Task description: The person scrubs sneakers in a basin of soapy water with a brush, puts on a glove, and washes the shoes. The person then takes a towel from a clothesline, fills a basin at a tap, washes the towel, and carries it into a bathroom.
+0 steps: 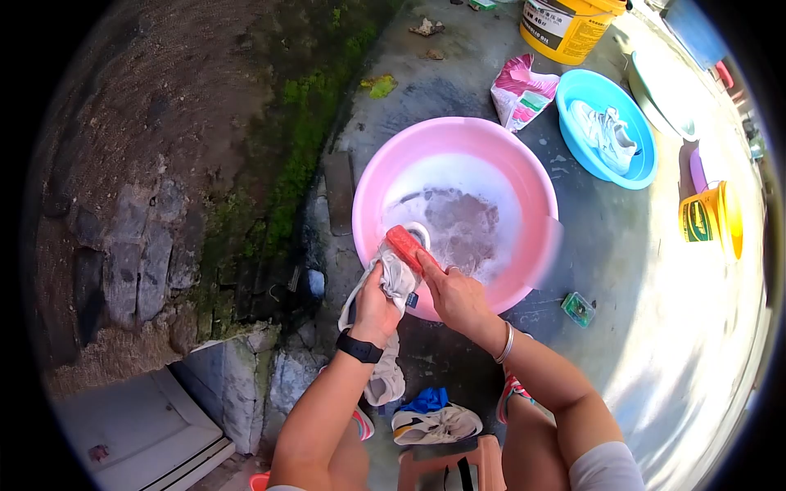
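Over the near rim of a pink basin [536,176] holding foamy, greyish water, my left hand [377,309] grips a light-coloured wet shoe [399,281]. A black watch is on that wrist. My right hand [456,299] is closed round a red brush [405,248], which lies against the shoe; its bristles are hidden. Below my hands, another light shoe [385,382] rests on the ground, partly covered by my left forearm. Beside it lies a cream shoe [442,425] with a blue cloth [427,400] by it.
A blue basin [582,161] holds a white shoe [607,135]. Near it stand a pink-and-white bag [522,88] and a yellow bucket [591,34]. A green packet [578,309] lies right of the pink basin. A pink stool [490,462] is at the bottom; a mossy wall [270,164] stands left.
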Demonstrator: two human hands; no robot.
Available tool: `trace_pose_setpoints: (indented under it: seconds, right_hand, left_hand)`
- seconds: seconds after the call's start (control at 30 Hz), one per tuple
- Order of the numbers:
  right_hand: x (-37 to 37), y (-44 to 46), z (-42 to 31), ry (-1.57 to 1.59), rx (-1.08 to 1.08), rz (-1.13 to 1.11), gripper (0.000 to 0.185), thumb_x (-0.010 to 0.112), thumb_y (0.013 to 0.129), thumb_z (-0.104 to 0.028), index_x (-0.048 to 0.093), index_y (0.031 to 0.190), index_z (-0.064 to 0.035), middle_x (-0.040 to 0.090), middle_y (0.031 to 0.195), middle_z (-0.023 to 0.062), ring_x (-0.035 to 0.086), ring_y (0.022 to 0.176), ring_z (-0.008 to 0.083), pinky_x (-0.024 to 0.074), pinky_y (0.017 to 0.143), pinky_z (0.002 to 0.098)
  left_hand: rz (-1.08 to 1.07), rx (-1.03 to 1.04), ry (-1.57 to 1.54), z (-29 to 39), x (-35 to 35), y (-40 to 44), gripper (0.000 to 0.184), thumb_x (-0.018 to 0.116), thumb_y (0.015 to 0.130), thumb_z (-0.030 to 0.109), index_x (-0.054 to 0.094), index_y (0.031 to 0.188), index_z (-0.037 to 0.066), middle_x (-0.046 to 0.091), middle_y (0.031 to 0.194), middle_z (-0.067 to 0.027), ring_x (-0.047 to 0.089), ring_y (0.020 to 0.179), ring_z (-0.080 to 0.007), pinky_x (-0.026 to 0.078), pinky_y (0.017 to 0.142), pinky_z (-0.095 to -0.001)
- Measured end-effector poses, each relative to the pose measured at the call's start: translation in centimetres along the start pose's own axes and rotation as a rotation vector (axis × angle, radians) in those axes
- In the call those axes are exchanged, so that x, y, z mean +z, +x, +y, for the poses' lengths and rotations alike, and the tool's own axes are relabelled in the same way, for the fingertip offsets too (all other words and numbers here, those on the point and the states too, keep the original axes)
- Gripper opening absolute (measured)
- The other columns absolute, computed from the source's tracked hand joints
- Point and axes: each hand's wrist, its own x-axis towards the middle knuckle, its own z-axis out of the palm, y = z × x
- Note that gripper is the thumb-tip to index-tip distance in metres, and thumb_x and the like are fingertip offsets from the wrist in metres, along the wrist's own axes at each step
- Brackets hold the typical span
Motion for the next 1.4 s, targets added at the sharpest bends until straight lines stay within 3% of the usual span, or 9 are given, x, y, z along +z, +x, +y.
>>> trace_pose_setpoints:
  seconds: [0.17,0.4,0.53,0.73,0.83,0.93,1.03,1.3,1.4]
  right_hand:
    - [0.3,2.0,0.4,0.131,-0.041,0.150,0.040,0.049,0.086,-0.016,0.045,0.126,-0.0063,0.054,0.061,0.0224,0.056,0.055,0.0364,0.0423,0.052,0.0445]
    - [0.5,4.1,3.8,0.234,-0.009,0.300,0.037,0.049,0.085,-0.017,0.051,0.120,-0.0050,0.054,0.059,0.0236,0.057,0.056,0.0377,0.0450,0.054,0.0438]
    - [-1.5,-1.3,-1.8,0.318,-0.060,0.157,0.035,0.052,0.082,-0.009,0.054,0.117,-0.0064,0.052,0.057,0.0218,0.057,0.057,0.0358,0.0425,0.054,0.0426]
    - [3.4,5.0,9.7,0.170,0.359,0.195,0.034,0.047,0.085,-0.021,0.048,0.118,-0.0104,0.061,0.080,0.0196,0.060,0.075,0.0365,0.0452,0.068,0.0472]
    - [3.2,4.8,11.4,-0.104,0.436,0.333,0.042,0.048,0.084,-0.018,0.041,0.126,-0.0116,0.061,0.081,0.0205,0.061,0.076,0.0348,0.0461,0.069,0.0452]
    - [4.6,4.5,13.2,0.334,0.539,0.133,0.043,0.047,0.086,-0.020,0.040,0.128,-0.0101,0.060,0.081,0.0221,0.061,0.074,0.0331,0.0460,0.066,0.0421]
    - [2.5,3.5,9.8,0.583,0.321,0.063,0.041,0.045,0.090,-0.025,0.042,0.127,-0.0078,0.059,0.076,0.0225,0.061,0.070,0.0328,0.0448,0.064,0.0416]
    - [0.6,-2.8,-1.6,0.539,-0.027,-0.013,0.039,0.046,0.088,-0.020,0.047,0.125,-0.0069,0.056,0.066,0.0253,0.057,0.064,0.0392,0.0434,0.060,0.0451]
    - [1.0,-0.1,2.0,0.288,0.065,0.122,0.035,0.046,0.087,-0.020,0.050,0.120,-0.0074,0.056,0.063,0.0228,0.057,0.059,0.0390,0.0440,0.055,0.0475]
  left_hand:
    - [-0.063,0.077,0.097,0.0,1.5,-0.3,0.039,0.034,0.096,0.025,0.041,0.123,-0.003,0.050,0.121,-0.0118,0.050,0.110,-0.0218,0.039,0.094,-0.0343]
    - [-0.109,0.144,0.279,-1.6,1.8,-1.2,0.044,0.040,0.094,0.030,0.040,0.124,-0.003,0.049,0.121,-0.0103,0.048,0.111,-0.0188,0.038,0.094,-0.0324]
    - [-0.135,0.253,0.443,-0.8,1.5,-0.9,0.043,0.041,0.095,0.029,0.042,0.123,-0.003,0.050,0.119,-0.0093,0.049,0.107,-0.0168,0.038,0.091,-0.0294]
    - [-0.086,0.620,1.070,0.5,2.0,-2.4,0.039,0.040,0.096,0.026,0.049,0.112,-0.008,0.057,0.104,-0.0140,0.052,0.096,-0.0175,0.039,0.085,-0.0284]
    - [-0.065,0.591,1.073,1.0,1.0,-1.5,0.038,0.040,0.096,0.025,0.050,0.111,-0.008,0.057,0.102,-0.0132,0.052,0.095,-0.0173,0.039,0.084,-0.0296]
    - [-0.049,0.541,0.964,0.2,-0.2,-0.2,0.041,0.038,0.096,0.028,0.049,0.113,-0.007,0.056,0.105,-0.0121,0.051,0.097,-0.0167,0.039,0.084,-0.0283]
    - [-0.083,0.406,0.797,0.0,-0.6,0.3,0.047,0.036,0.095,0.035,0.045,0.119,-0.005,0.052,0.113,-0.0109,0.049,0.103,-0.0158,0.038,0.087,-0.0270]
    - [-0.136,-0.033,0.213,-1.3,0.5,0.1,0.060,0.026,0.092,0.052,0.031,0.132,0.007,0.040,0.131,-0.0099,0.039,0.120,-0.0219,0.030,0.100,-0.0360]
    - [-0.206,-0.103,0.162,-1.0,0.6,0.0,0.060,0.024,0.093,0.050,0.031,0.132,0.005,0.039,0.132,-0.0104,0.039,0.121,-0.0229,0.029,0.101,-0.0381]
